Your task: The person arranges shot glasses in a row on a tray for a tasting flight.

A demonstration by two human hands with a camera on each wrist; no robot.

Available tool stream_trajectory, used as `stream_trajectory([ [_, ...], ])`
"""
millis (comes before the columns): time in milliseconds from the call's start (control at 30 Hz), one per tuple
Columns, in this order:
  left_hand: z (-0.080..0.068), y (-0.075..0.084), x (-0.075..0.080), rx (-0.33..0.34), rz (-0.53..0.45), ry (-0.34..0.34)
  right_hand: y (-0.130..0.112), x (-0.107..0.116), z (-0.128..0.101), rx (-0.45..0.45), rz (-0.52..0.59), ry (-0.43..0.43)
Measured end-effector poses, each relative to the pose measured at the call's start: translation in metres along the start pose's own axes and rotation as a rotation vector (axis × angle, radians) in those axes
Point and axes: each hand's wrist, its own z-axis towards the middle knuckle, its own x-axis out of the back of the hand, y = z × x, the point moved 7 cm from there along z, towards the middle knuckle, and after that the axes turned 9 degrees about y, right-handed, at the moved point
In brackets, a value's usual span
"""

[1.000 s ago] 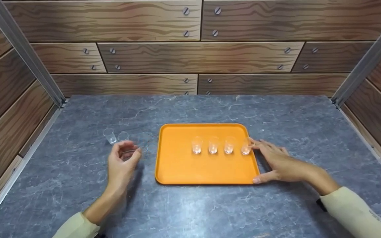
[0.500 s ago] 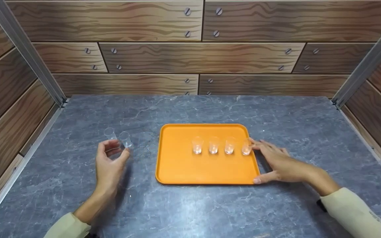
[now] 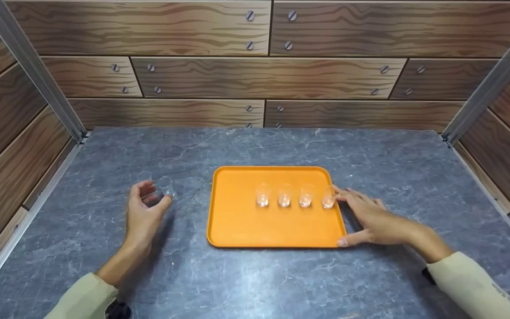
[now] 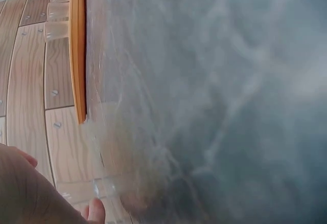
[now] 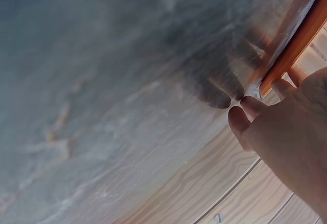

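Two small clear glasses stand on the table at the left; the nearer glass [image 3: 166, 188] is beside my left thumb, and the far glass [image 3: 144, 177] is partly behind my left fingers. My left hand [image 3: 143, 217] curves loosely around the nearer glass, with a gap between thumb and fingers. In the left wrist view, a glass [image 4: 104, 185] shows just past the thumb tip. An orange tray [image 3: 246, 228] bears a row of several clear glasses [image 3: 262, 199]. My right hand [image 3: 370, 217] rests along the tray's right edge, fingers extended by the rightmost glass [image 3: 327, 201], thumb at the front corner.
The grey marbled table [image 3: 255, 283] spreads around the tray. Wood-patterned walls [image 3: 202, 77] stand at the back and both sides, with metal posts [image 3: 38, 75] at the corners.
My left hand has moved left, away from the tray's side and to the two standing glasses. The right hand and tray stay in place.
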Motion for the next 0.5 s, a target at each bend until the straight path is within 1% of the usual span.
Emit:
stream_trajectory([
  [100, 0.004, 0.0, -0.001, -0.002, 0.019, -0.001, -0.001, 0.0, 0.0, 0.008, 0.002, 0.001],
  [233, 0.006, 0.0, -0.004, -0.002, 0.012, -0.017, -0.002, 0.0, 0.0, 0.017, 0.009, 0.004],
  [367, 0.008, -0.003, -0.009, -0.001, 0.032, -0.039, -0.001, 0.001, 0.001, 0.008, 0.013, -0.002],
  [500, 0.011, -0.004, -0.014, -0.015, 0.055, -0.039, 0.0, 0.001, 0.0, -0.003, 0.012, -0.009],
])
